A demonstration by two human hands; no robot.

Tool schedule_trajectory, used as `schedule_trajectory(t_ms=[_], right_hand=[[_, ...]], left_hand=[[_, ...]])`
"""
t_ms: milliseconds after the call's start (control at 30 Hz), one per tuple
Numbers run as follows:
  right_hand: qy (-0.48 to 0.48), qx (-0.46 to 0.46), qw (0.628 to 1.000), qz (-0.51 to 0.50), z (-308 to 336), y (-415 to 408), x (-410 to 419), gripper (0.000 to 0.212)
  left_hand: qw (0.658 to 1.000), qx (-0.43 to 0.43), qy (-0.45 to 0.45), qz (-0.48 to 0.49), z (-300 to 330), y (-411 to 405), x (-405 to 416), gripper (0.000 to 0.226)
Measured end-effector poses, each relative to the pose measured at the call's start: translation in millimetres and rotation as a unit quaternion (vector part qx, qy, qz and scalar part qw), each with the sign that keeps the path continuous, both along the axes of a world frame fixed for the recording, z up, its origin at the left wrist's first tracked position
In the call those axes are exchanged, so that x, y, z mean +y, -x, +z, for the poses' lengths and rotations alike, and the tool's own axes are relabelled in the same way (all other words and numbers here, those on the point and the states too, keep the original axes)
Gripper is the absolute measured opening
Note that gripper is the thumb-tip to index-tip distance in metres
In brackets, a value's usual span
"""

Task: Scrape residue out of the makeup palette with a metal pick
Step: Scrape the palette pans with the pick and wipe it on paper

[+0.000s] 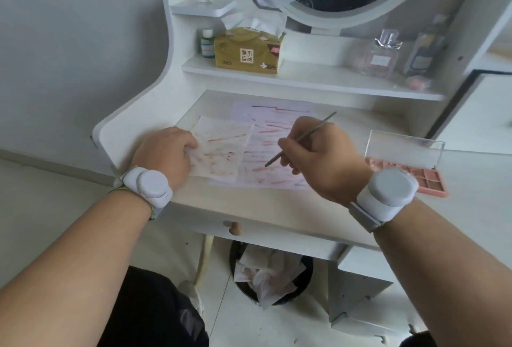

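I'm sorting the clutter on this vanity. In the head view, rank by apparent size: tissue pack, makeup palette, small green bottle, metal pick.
1. Tissue pack and makeup palette look about alike; the palette sits nearer, so I won't rank them.
2. Metal pick, long but thin.
3. Small green bottle, farthest back.

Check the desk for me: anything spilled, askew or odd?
Nothing is spilled loose. The tissue and paper carry reddish smears, likely wiped residue. The odd part: the palette lies open at the far right, behind the right hand, while the pick points at the paper, away from it.
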State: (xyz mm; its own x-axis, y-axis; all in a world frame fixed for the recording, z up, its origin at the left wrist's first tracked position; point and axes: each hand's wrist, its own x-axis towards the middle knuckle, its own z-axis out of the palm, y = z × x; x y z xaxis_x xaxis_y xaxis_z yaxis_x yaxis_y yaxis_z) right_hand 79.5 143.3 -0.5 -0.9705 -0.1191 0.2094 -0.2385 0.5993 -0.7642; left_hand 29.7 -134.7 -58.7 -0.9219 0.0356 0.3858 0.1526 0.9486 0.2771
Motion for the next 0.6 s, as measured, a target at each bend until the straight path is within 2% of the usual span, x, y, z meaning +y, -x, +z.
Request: schedule_trajectory(t_ms=[167, 300, 400, 467, 600], right_hand=[[0.172, 0.038, 0.978, -0.114, -2.0, -4.9, 78.9, 0.021], [0.238, 0.068, 0.949, -0.196, -8.3, -11.5, 139.0, 0.023], [0.244, 0.066, 0.941, -0.225, -19.9, -17.2, 167.0, 0.022], [0.257, 0.061, 0.936, -0.231, -27.8, -21.4, 176.9, 0.025], [0.256, 0.055, 0.941, -0.215, -35.7, -24.2, 185.0, 0.027]], left_hand=[[0.998, 0.062, -0.005, 0.007, 10.3, -3.6, 16.0, 0.048], [0.99, 0.122, -0.032, -0.058, 25.0, -14.4, 86.7, 0.038], [0.973, 0.106, -0.05, -0.197, 23.8, -24.4, 163.8, 0.029], [0.96, 0.069, -0.051, -0.267, 19.0, -29.1, 211.7, 0.035], [0.952, 0.011, -0.027, -0.305, 10.2, -29.3, 268.7, 0.053]])
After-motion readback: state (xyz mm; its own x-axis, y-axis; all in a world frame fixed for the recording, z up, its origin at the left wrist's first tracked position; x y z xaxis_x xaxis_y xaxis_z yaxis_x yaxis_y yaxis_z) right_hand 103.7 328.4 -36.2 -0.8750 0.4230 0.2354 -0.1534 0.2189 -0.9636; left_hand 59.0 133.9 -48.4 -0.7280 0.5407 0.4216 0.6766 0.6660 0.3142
